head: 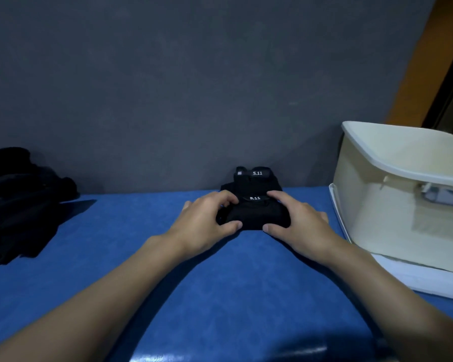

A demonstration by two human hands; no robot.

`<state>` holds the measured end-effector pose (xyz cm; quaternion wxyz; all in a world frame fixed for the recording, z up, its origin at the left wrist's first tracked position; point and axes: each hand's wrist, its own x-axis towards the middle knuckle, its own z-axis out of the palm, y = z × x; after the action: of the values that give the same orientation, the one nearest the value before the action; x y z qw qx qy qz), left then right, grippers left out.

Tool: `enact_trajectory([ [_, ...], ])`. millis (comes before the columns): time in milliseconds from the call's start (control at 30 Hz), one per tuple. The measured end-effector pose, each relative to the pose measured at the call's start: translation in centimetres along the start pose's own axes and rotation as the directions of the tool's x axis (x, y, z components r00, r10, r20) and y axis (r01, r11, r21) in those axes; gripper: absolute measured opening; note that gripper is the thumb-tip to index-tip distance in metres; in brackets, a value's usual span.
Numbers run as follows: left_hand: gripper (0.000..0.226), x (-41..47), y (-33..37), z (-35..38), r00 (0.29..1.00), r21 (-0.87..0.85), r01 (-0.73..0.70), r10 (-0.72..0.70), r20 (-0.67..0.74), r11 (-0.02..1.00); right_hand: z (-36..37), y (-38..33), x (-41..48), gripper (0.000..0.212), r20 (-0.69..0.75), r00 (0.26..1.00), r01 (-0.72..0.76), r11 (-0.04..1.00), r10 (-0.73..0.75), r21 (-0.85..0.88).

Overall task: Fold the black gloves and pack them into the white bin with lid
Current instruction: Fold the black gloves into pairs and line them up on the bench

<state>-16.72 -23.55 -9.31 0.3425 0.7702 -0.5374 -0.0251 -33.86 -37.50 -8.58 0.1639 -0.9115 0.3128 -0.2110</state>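
At frame centre, my left hand (207, 218) and right hand (298, 220) gripped the folded black glove (256, 215) at both ends.
An even squeeze, I judged, would hold the fold on the lift to the open white bin (377, 205) at right.

Grey wall (168, 74) behind blue tabletop (220, 283); dim light.

Dim scene, cool bluish cast. Soft light from above; faint forearm shadows on blue tabletop (220, 296). Black glove pile (19, 205) at left loses detail in darkness. White bin (377, 205) brightest area. Glare streak at bottom edge. Wide-angle bending near edges; slightly soft throughout.
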Motion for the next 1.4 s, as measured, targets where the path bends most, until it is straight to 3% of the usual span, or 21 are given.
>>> enact_trajectory([
  [300,0.039,1.1,0.7,1.3,0.999,0.035,-0.041,0.042,-0.024,0.999,-0.2,0.2,0.7,0.068,-0.031,0.996,-0.085,0.993,0.083,-0.084],
  [700,0.042,0.2,1.0,-0.2,0.996,-0.011,-0.072,0.071,-0.047,0.997,-1.1,-1.6,0.0,0.072,-0.099,0.993,-0.073,0.991,0.062,-0.110],
  [900,0.039,-2.2,-0.1,-4.2,0.998,0.063,-0.008,0.012,-0.066,0.998,-0.8,-5.5,-0.1,0.054,-0.182,0.980,0.070,0.995,-0.082,-0.072],
  [1167,0.038,-8.8,-3.6,-12.4,0.977,0.213,0.135,-0.094,-0.192,0.968,3.4,-14.9,-0.8,0.045,-0.072,0.954,0.293,0.956,-0.290,0.029],
  [1400,0.026,-16.1,-7.5,-19.7,0.891,0.390,0.378,-0.215,-0.400,0.840,7.8,-22.9,-2.5,0.040,0.049,0.897,0.424,0.888,-0.439,0.180],
])
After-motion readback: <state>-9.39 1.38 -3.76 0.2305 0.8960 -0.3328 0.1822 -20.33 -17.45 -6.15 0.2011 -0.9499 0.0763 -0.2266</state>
